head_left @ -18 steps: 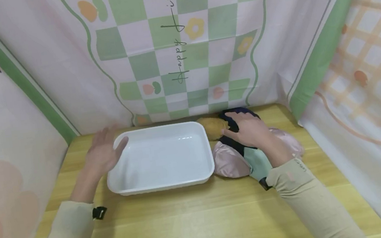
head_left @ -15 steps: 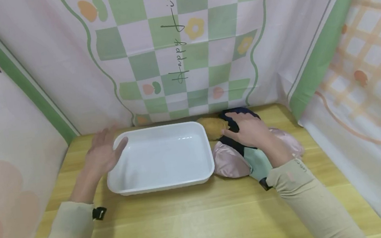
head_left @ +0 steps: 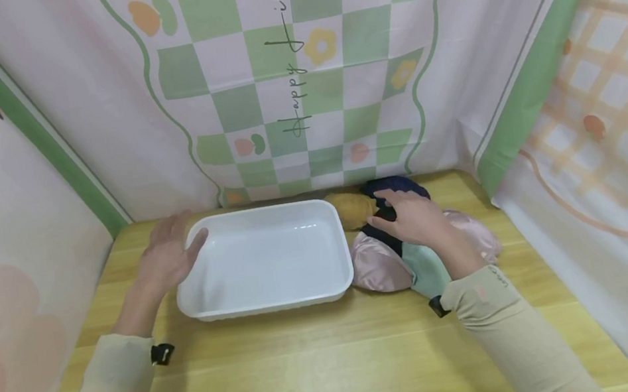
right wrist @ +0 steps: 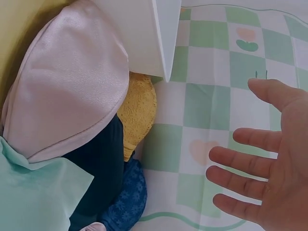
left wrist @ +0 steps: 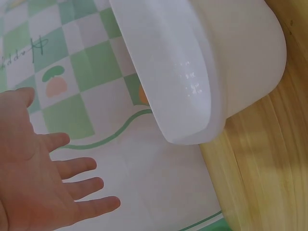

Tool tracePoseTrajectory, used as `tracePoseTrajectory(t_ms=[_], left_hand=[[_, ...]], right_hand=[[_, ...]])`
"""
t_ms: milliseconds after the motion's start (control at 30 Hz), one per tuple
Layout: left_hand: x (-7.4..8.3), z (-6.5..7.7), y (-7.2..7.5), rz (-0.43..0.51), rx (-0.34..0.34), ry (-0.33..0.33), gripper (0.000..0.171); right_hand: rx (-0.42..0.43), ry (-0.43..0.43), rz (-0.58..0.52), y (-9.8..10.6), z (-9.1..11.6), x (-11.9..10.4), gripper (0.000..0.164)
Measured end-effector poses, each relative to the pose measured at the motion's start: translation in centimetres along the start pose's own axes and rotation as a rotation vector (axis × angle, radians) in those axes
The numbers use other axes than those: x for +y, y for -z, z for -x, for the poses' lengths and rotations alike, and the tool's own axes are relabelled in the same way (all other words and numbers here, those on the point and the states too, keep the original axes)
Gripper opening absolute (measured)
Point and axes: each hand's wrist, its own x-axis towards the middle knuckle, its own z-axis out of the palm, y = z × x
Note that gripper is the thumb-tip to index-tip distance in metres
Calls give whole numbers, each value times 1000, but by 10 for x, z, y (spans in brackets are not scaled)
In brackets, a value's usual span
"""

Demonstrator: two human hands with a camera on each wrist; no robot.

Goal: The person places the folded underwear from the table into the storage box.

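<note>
The tray (head_left: 263, 263) is white, oblong and upright, lying along the far edge of the surface (head_left: 314, 370), somewhat nearer its far left corner. Between the tray and the far right corner lies a loose heap of cloths, partly overlapping. The yellow cloth (head_left: 349, 210) is at the far edge, just beside the tray's far right corner. The blue cloth (head_left: 395, 183) lies next to it along the same edge and bears a flower pattern in the right wrist view. The black cloth (head_left: 381, 237) runs through the middle of the heap. Nearer the front edge are the pink cloth (head_left: 381, 265), close by the tray, and the mint cloth (head_left: 425, 271). Another pink part (head_left: 472, 230) shows toward the right edge of the surface, beyond the forearm; whether it is a separate piece cannot be told.

The hands are both released, fingers apart and holding nothing. The left hand (head_left: 166, 257) hangs by the tray's left end, clear of it in the left wrist view. The right hand (head_left: 413, 215) is over the heap, nearest the black and blue cloths, apart from them in its wrist view. A printed curtain (head_left: 300, 97) hangs along the far edge.
</note>
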Motion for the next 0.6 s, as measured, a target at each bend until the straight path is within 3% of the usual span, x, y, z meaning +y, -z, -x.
tracePoseTrajectory(t_ms=[600], left_hand=[[-9,1,-2,5,-36,35,78]], right_hand=[[-22,-8,-28,-10,9,2,72]])
